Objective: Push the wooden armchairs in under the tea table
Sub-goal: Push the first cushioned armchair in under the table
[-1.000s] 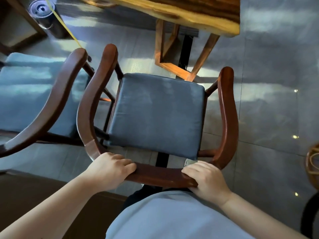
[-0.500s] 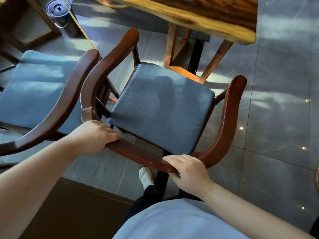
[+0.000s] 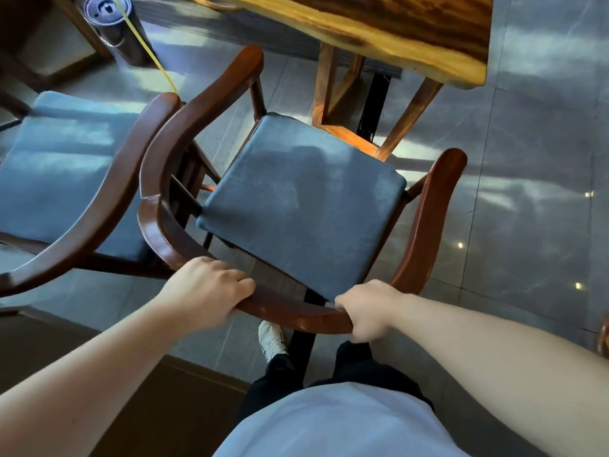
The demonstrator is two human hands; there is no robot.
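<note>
The grey tiled floor [image 3: 527, 159] fills most of the view, streaked with patches of light. At the top edge stands the tea table, a counter [image 3: 412, 31] with a thick live-edge slab of dark and yellow wood on an orange wooden leg frame [image 3: 346, 133]. Below it, in the middle, a wooden armchair [image 3: 431, 225] with a curved red-brown back-and-arm rail sits turned at an angle, its front corner close to the leg frame and its seat not under the slab. Its dark grey-blue seat cushion [image 3: 303, 199] is square and lit unevenly. To the left a second armchair [image 3: 82, 232] of the same make stands just beside it, its arm rail nearly touching the first chair's rail, with its own blue cushion [image 3: 59, 166]. A black cylindrical bin [image 3: 112, 24] stands on the floor at the upper left, crossed by a thin yellow line [image 3: 151, 54]. The left hand [image 3: 206, 288] is curled over the back rail of the middle chair, fingers wrapped on its top. The right hand [image 3: 369, 308] is clenched round the same rail further right. A white shoe [image 3: 270, 338] shows on the floor beneath the rail
</note>
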